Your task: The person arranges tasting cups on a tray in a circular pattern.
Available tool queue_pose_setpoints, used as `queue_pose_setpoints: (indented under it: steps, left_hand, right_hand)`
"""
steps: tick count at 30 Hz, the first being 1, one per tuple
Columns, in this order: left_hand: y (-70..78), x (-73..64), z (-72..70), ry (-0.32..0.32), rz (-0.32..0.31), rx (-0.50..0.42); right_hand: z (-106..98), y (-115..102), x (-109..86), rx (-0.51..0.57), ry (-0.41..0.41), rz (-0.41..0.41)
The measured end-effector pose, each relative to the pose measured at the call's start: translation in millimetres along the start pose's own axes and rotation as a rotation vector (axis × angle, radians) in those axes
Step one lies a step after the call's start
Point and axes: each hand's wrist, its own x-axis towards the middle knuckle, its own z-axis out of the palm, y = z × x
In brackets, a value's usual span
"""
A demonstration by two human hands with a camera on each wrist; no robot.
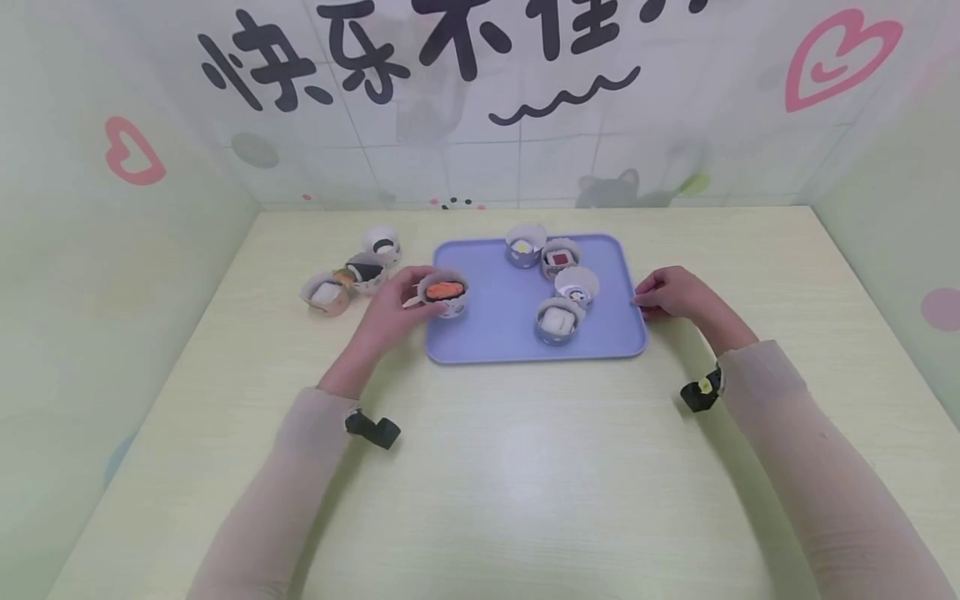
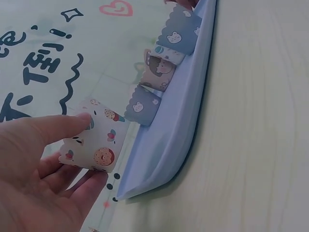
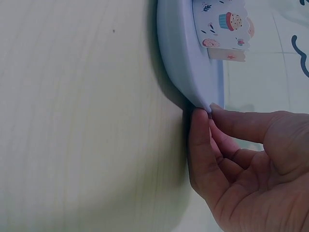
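My left hand grips a patterned paper baking cup between thumb and fingers, over the left end of a blue tray. In the cup is a piece of sushi with an orange top. At the tray's right side, my right hand pinches the rim; the right wrist view shows its thumb above and index finger at the outer edge. On the tray's right half stand several paper cups, among them one with a white piece and one with a red-centred piece.
Left of the tray, three more paper cups stand close together on the table: one with a white piece, one with a black-wrapped piece, one at the back. A printed wall rises behind.
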Motion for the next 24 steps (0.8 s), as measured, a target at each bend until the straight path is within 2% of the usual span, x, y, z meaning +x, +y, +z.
queue_pose_setpoints:
  steps: [6, 12, 21, 24]
  left_hand:
    - [2.6, 2.1, 15.5, -0.073, -0.030, 0.019]
    - [6.8, 6.6, 33.6, -0.150, 0.000, 0.038]
    - [12.0, 11.5, 56.0, -0.266, 0.057, 0.030]
    - [12.3, 10.9, 60.7, -0.291, 0.054, 0.034]
  right_hand:
    - [0.1, -0.1, 0.5, -0.023, 0.003, -0.008]
    - [-1.7, -2.4, 0.1, -0.095, 0.024, -0.016]
    - [-4.6, -3.4, 1.8, -0.119, 0.022, -0.013]
    - [-2.6, -2.4, 3.6, -0.137, 0.020, -0.020]
